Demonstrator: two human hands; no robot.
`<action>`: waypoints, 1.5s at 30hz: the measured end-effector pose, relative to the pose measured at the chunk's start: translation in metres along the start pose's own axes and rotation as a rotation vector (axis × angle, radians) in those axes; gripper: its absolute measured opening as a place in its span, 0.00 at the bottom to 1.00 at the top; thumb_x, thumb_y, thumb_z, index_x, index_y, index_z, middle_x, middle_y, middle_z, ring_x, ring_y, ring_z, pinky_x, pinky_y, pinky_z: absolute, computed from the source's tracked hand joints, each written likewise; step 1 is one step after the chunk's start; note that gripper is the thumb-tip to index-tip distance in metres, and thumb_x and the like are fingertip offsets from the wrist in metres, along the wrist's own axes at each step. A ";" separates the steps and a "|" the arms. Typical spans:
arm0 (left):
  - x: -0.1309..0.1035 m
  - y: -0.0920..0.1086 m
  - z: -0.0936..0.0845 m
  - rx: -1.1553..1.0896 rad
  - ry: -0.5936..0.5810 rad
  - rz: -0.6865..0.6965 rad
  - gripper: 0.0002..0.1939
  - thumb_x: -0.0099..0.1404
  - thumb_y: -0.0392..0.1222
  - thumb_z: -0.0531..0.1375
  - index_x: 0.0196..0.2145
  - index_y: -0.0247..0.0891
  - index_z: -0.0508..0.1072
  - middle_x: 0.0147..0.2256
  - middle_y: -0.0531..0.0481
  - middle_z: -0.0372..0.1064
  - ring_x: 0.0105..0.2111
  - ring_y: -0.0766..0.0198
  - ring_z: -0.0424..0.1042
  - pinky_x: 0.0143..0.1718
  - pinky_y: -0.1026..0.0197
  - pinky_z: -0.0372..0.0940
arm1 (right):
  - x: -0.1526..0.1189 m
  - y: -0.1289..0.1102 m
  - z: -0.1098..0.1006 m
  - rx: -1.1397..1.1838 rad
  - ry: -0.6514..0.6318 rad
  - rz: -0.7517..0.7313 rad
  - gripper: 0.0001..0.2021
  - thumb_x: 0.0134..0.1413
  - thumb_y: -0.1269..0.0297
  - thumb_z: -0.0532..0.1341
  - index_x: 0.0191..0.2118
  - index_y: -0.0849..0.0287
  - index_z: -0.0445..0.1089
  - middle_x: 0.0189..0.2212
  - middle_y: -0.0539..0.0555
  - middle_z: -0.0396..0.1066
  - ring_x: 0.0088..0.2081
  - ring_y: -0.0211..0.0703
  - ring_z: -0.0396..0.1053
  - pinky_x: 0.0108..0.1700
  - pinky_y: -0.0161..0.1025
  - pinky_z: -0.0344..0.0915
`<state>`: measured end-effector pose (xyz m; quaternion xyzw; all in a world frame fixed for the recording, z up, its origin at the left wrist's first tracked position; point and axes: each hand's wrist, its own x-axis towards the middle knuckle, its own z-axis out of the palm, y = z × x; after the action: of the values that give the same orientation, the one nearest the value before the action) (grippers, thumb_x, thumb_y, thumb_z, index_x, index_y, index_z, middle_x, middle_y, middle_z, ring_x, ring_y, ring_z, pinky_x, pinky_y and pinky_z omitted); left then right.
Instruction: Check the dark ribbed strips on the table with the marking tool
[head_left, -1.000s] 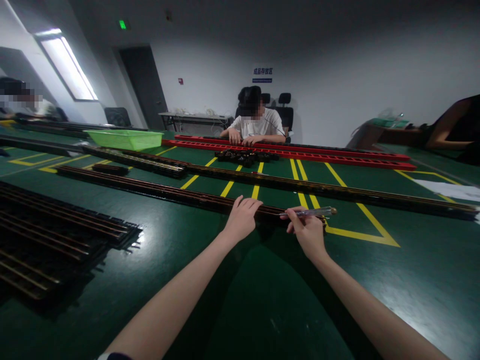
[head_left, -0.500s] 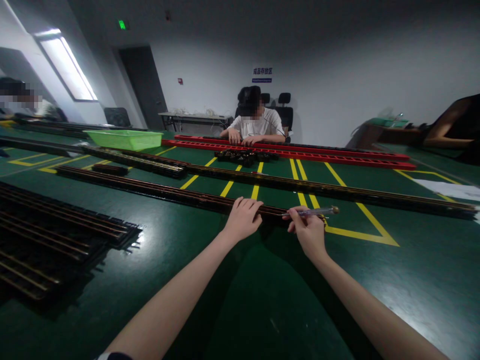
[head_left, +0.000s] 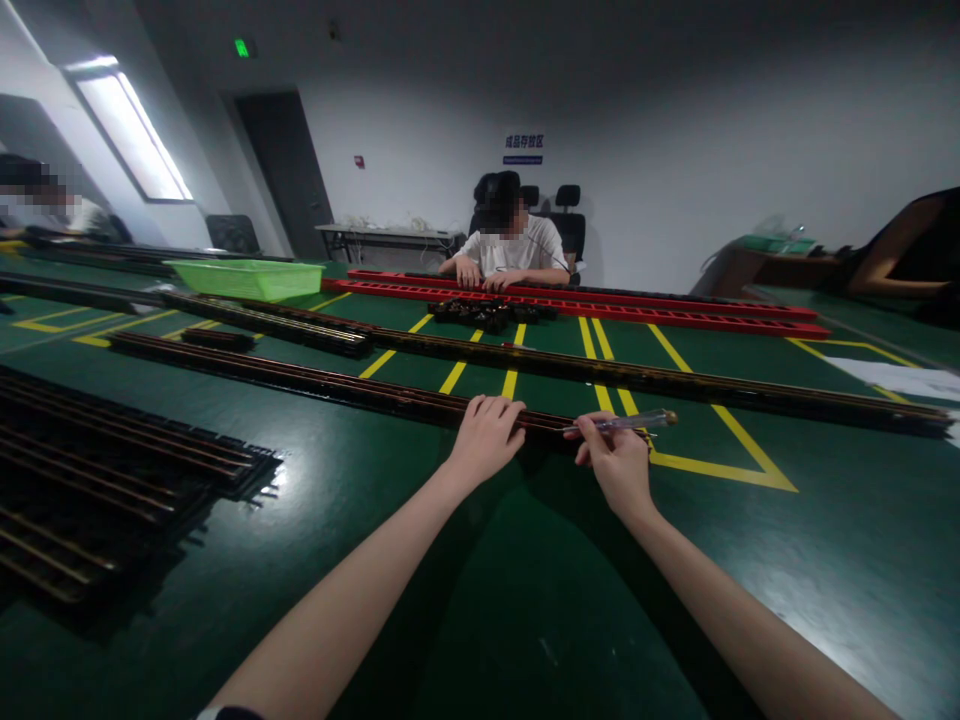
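Observation:
My left hand (head_left: 487, 438) presses on a long dark rail strip (head_left: 300, 378) with thin copper-coloured lines along it. Its fingers are bent over the strip's far side, and the thumb lies towards the right. Close to the strip's right end, my right hand (head_left: 619, 462) is closed round a screwdriver with a clear handle (head_left: 637, 423). The screwdriver lies almost level, its thin shaft pointing left above the strip. Whether its tip touches the strip, I cannot tell.
Beyond lies another long dark strip (head_left: 600, 372). Stacked strips (head_left: 135, 460) fill the left. Farther off are a light green basket (head_left: 255, 282), dark small parts (head_left: 487, 314) and red frames (head_left: 637, 308), where a person (head_left: 517, 250) sits. Yellow tape marks the green table (head_left: 420, 620).
The view has shifted very slightly. Both hands, the screwdriver and the strip stay as they were.

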<state>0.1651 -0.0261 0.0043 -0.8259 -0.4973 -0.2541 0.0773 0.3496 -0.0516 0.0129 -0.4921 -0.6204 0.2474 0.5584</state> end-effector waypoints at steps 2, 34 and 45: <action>0.000 0.000 0.001 0.001 0.007 0.001 0.15 0.66 0.42 0.52 0.50 0.37 0.66 0.48 0.47 0.69 0.50 0.60 0.65 0.57 0.51 0.54 | 0.000 0.000 0.000 0.008 -0.009 0.005 0.20 0.53 0.45 0.58 0.30 0.60 0.68 0.27 0.57 0.75 0.18 0.37 0.66 0.18 0.34 0.64; -0.001 0.005 -0.002 0.065 0.019 -0.028 0.22 0.63 0.28 0.47 0.52 0.39 0.68 0.51 0.47 0.68 0.54 0.58 0.63 0.63 0.43 0.46 | 0.001 -0.001 -0.001 0.000 -0.111 0.026 0.18 0.54 0.48 0.57 0.32 0.60 0.69 0.31 0.58 0.76 0.19 0.37 0.67 0.19 0.34 0.63; 0.000 0.000 -0.005 -0.048 -0.038 -0.019 0.24 0.61 0.24 0.46 0.52 0.35 0.67 0.51 0.47 0.69 0.53 0.62 0.64 0.63 0.48 0.48 | 0.001 -0.004 0.000 0.006 -0.089 0.025 0.21 0.52 0.44 0.57 0.30 0.60 0.68 0.29 0.59 0.77 0.17 0.37 0.67 0.18 0.34 0.63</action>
<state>0.1636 -0.0281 0.0088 -0.8275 -0.5002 -0.2508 0.0456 0.3485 -0.0523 0.0170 -0.4865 -0.6378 0.2777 0.5286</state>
